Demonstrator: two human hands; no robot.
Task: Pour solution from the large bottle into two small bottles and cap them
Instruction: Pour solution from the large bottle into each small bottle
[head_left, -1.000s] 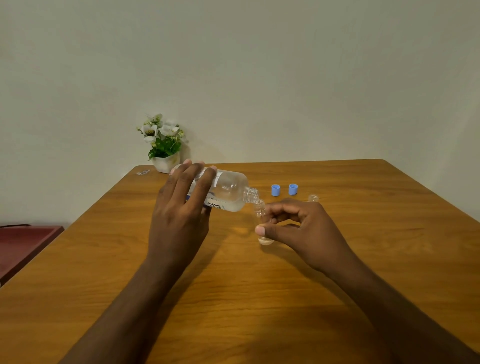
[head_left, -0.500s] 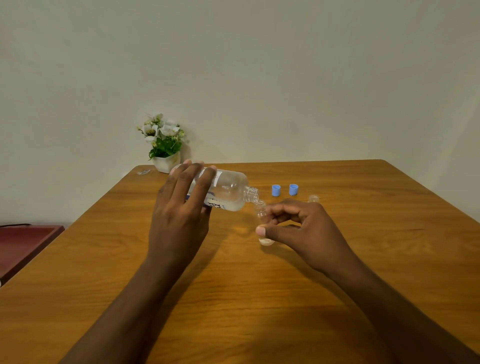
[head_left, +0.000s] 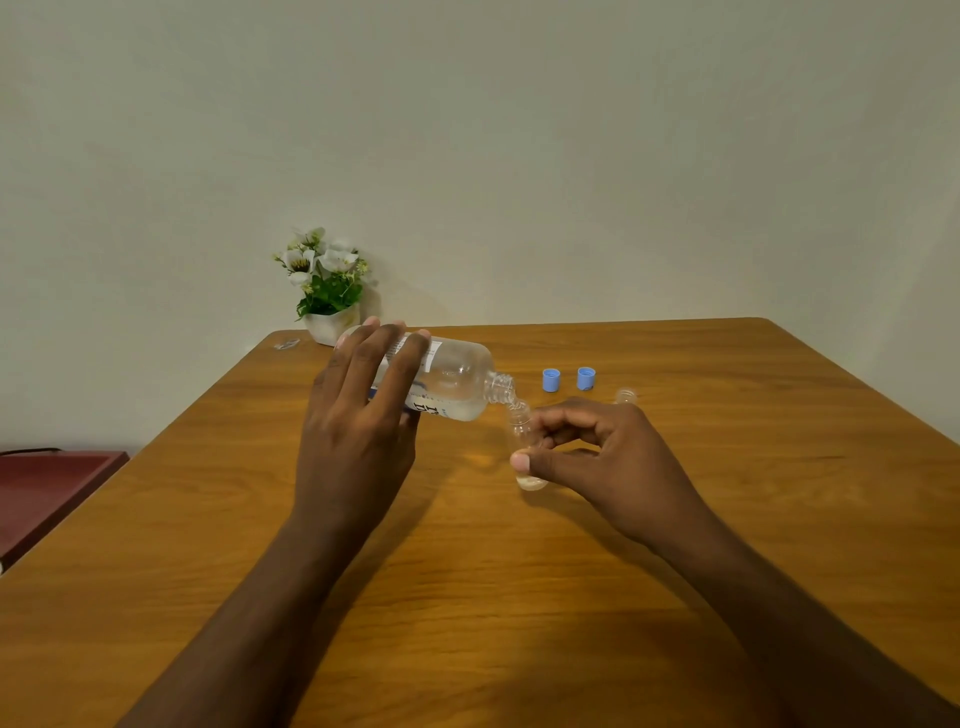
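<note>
Two hands are working at the pour, large bottle (head_left: 457, 382) tipped over small bottle (head_left: 521, 431).

I am watching the left hand (head_left: 358, 431) gripping the large bottle around its body, holding it nearly on its side above the table (head_left: 519, 597), its open neck pointing right and down and meeting the mouth of the small bottle. Clear liquid is lying along the large bottle's lower side. The right hand (head_left: 608, 457) is pinching the small bottle between thumb and fingers, its base resting on the wood near the table's middle. A second small bottle (head_left: 626, 396) is standing just beyond the right hand. Two blue caps (head_left: 568, 379) are sitting side by side, farther back. A potted flower (head_left: 324, 291) is standing at the far left edge.
</note>
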